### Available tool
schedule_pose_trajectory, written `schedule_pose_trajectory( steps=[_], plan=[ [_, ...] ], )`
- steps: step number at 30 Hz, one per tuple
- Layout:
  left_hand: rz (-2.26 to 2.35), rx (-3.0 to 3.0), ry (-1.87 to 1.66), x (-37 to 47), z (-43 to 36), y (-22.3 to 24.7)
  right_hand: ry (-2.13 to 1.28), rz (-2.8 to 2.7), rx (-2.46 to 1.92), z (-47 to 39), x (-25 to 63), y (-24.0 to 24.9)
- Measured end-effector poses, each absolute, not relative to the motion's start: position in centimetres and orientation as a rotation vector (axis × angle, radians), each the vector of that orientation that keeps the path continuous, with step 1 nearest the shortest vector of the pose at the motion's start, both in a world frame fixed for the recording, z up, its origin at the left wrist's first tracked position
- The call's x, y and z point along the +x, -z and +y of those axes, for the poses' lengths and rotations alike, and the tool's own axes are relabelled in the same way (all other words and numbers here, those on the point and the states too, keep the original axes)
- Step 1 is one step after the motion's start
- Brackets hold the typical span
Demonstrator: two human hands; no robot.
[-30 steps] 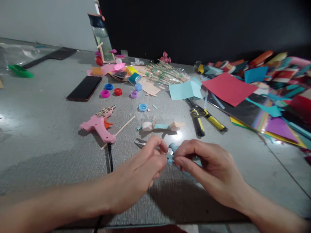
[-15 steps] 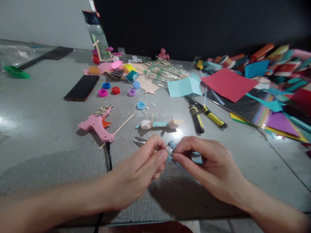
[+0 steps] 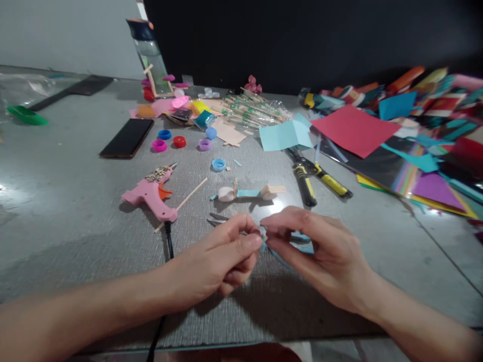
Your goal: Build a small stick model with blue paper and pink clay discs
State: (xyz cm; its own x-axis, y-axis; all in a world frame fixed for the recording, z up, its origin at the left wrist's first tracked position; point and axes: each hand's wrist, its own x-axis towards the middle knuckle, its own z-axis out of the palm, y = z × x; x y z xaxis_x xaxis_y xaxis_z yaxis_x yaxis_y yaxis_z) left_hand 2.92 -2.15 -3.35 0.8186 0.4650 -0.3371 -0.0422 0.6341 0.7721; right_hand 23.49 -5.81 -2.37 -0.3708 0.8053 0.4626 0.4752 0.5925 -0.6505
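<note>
My left hand (image 3: 232, 256) is closed in a pinch; whatever its fingertips hold is too small to make out. Just right of it, my right hand (image 3: 320, 251) has its thumb and index finger apart, the tips very near the left fingertips. Under both hands lies a pair of scissors (image 3: 217, 219), dark blades poking out on the left and light-blue handles partly covered by the right hand. Beyond the hands rests a small craft piece (image 3: 247, 193) of pale sticks, a whitish round part and a light-blue strip.
A pink glue gun (image 3: 151, 196) with a black cord lies left, a thin stick (image 3: 192, 192) beside it. Yellow-black pliers (image 3: 307, 186) lie right. Behind are bottle caps (image 3: 179, 142), a phone (image 3: 127, 138), a water bottle (image 3: 151, 55), bundled sticks (image 3: 252, 108) and red paper (image 3: 352, 129).
My right index finger has lifted away from the thumb, widening the gap between them. The left hand keeps its pinch, almost in the same place. The things on the table stay put.
</note>
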Motion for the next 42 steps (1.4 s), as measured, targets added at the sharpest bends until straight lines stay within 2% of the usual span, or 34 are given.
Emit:
schedule_pose_trajectory(
  steps=[14, 20, 24, 33, 37, 39, 42],
  plan=[
    [0.555, 0.964, -0.266, 2.5, -1.9, 2.7, -0.462, -2.149, -0.824, -5.2, 24.0, 1.8],
    [0.753, 1.594, -0.666, 2.1, -1.8, 2.8, -0.441, -2.069, -0.835, -5.4, 24.1, 1.9],
    [0.6, 1.974, -0.907, 2.2, -1.7, 3.2, -0.419, -2.061, -0.837, -5.6, 24.0, 1.7],
    [0.437, 2.197, -1.124, 2.4, -1.8, 2.4, -0.266, -2.089, -0.834, -6.2, 23.7, 1.3],
    [0.471, 2.331, -1.101, 1.9, -2.0, 1.7, -0.197, -1.988, -0.95, -6.4, 23.8, 1.5],
    [0.503, 2.397, -1.08, 1.6, -2.0, 1.5, -0.247, -2.014, -0.962, -6.5, 23.8, 1.4],
    [0.514, 2.49, -1.093, 1.2, -1.7, 1.5, -0.535, -1.971, -0.947, -6.3, 23.6, 1.3]
  ],
)
